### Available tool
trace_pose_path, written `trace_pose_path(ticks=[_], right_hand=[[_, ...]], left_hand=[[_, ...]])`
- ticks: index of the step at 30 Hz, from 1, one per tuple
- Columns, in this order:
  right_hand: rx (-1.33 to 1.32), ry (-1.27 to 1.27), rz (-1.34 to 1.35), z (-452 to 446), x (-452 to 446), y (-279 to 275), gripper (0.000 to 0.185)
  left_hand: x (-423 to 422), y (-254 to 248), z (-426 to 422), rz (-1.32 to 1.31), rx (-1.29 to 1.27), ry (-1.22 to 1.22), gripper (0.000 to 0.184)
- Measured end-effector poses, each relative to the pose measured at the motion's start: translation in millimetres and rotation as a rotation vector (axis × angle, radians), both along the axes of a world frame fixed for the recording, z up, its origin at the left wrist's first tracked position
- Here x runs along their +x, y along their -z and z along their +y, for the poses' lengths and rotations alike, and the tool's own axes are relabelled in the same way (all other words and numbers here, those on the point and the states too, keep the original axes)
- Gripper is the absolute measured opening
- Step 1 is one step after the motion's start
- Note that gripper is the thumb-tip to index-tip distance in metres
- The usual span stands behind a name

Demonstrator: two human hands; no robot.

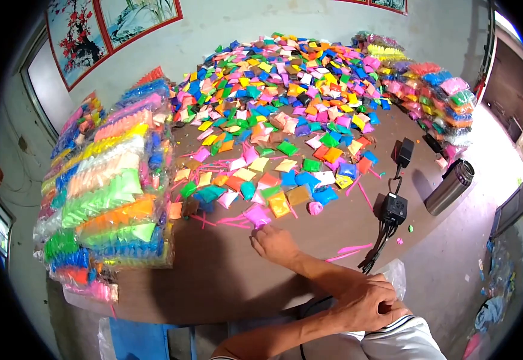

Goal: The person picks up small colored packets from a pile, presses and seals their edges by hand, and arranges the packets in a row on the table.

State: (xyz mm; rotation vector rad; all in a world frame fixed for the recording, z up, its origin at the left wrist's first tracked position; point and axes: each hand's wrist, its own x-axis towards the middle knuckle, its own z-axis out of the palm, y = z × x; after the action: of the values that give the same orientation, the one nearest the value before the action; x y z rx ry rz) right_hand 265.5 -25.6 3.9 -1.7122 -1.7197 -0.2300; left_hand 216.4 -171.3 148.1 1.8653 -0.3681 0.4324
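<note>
While the left hand [376, 305] curls, the right hand [273, 243] (grip unclear) lies beside a pink packet [257, 215]

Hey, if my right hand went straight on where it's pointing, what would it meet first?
Probably the shiny pink packet right by your right hand, or else the thin pink strips beside it; depth there is hard to judge.

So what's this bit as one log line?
right hand: by pink packet | left hand: curled, near clear plastic | packet heap: on table
</note>
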Motion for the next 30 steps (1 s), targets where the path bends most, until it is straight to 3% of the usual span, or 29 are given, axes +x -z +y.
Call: trace_pose_path(ticks=[7,9,14,16,22,25,28,30], right_hand=[[-0.064,-0.006,0.02,-3,3,-7,0.021],[-0.06,-0.02,0.02,-4,2,-8,0.021],[-0.06,-0.026,0.016,-3,1,-8,0.02],[-0.064,-0.027,0.018,-3,2,-10,0.02],[-0.042,-0.024,0.034,-2,2,-4,0.021],[-0.02,-0.027,0.041,0,2,1,0.022],[0.017,-0.026,0.053,0,3,1,0.023],[0.041,-0.02,0.066,1,2,4,0.024]], left_hand=[[-10,-13,12,0.099,-0.302,0.24,0.025],[-13,-10,19,0.285,-0.382,0.282,0.02],[0,8,8,0.115,-0.216,-0.029,0.017],[4,7,4,0.056,-0.024,-0.16,0.017],[2,-1,1,0.094,0.07,0.003,0.013],[-3,-3,9,0.024,-0.232,0.051,0.01],[-25,8,34,0.409,-0.172,0.029,0.016],[-37,13,52,0.493,-0.124,-0.089,0.017]])
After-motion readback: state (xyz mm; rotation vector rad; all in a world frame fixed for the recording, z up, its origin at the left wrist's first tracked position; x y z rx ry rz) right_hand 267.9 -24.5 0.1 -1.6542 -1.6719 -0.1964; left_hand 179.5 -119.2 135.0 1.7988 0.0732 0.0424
